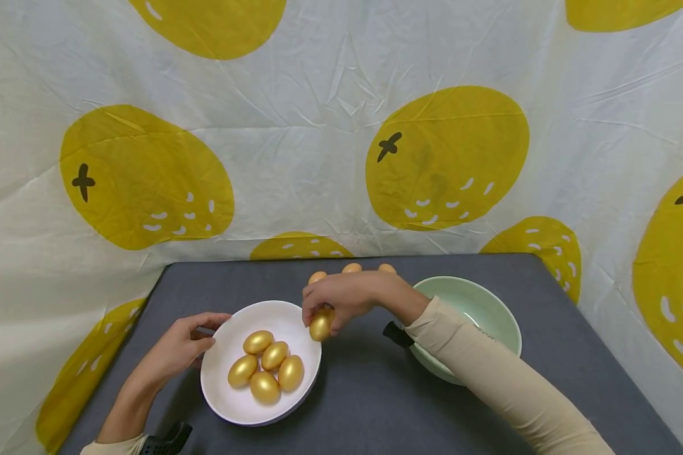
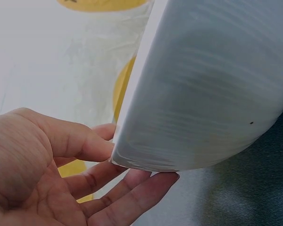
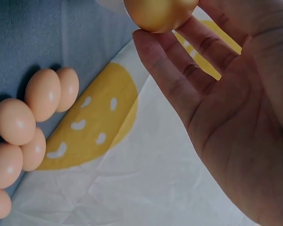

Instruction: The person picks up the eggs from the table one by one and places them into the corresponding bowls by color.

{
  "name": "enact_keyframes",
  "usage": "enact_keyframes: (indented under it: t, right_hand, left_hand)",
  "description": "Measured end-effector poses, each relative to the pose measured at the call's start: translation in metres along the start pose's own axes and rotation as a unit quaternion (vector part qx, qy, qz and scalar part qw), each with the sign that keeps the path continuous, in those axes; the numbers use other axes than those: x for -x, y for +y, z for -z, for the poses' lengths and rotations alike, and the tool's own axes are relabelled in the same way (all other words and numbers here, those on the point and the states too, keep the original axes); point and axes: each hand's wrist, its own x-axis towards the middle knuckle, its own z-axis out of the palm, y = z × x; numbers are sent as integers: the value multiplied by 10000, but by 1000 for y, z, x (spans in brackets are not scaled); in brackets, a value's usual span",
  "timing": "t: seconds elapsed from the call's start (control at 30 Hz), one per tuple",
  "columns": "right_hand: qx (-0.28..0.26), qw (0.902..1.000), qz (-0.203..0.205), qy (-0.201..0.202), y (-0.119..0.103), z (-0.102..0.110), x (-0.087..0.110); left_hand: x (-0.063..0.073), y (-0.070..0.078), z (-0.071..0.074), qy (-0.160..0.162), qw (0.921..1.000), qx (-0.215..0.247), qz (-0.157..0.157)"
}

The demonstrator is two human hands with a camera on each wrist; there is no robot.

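Observation:
My left hand (image 1: pixel 173 347) pinches the left rim of a white bowl (image 1: pixel 250 416); in the left wrist view the thumb lies at the rim and fingertips touch the outside of the bowl (image 2: pixel 203 94). Several shiny golden eggs (image 1: pixel 265 387) lie together inside it. Over the bowl's right rim, my right hand (image 1: pixel 347 294) holds another golden egg (image 1: pixel 321 327) by the fingertips. The right wrist view shows only the lower part of this egg (image 3: pixel 160 14), above the fingers.
A pale green bowl (image 1: pixel 503 316) stands on the right, partly hidden by my right forearm. Several brownish eggs (image 3: pixel 15 121) lie near the back edge of the dark grey table (image 1: pixel 364 404). Behind it hangs a white cloth (image 1: pixel 296 177) with yellow fruit prints.

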Motion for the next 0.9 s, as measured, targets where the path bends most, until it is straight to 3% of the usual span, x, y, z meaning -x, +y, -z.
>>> enact_keyframes:
  t: [0.2,0.9]
  right_hand:
    - [7,10000,61,-60,-7,-2,-7]
    - [793,9955,322,-415,-27,-20,-39]
  left_hand:
    - [0,0,0,-4,10000,14,34]
    - [0,-1,0,-53,10000,51,-3]
